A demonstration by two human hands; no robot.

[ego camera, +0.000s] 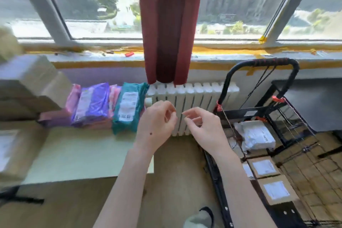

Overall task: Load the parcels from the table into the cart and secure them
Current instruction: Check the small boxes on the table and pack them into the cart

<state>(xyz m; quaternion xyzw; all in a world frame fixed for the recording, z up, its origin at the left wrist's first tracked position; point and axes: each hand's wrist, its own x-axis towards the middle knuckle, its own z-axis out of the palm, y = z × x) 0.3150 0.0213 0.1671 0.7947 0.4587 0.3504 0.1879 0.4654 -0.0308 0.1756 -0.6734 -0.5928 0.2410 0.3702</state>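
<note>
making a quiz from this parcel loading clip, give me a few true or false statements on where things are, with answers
1. The teal parcel lies in the cart. False: it stands on the table, next to the purple parcel.
2. A white parcel lies in the cart. True.
3. The left hand grips the cart handle. False: both it and the right hand are in mid-air in front of the radiator, with nothing visible in them.
4. Boxes with white labels sit in the cart. True.
5. The curtain is blue. False: it is dark red.
</note>
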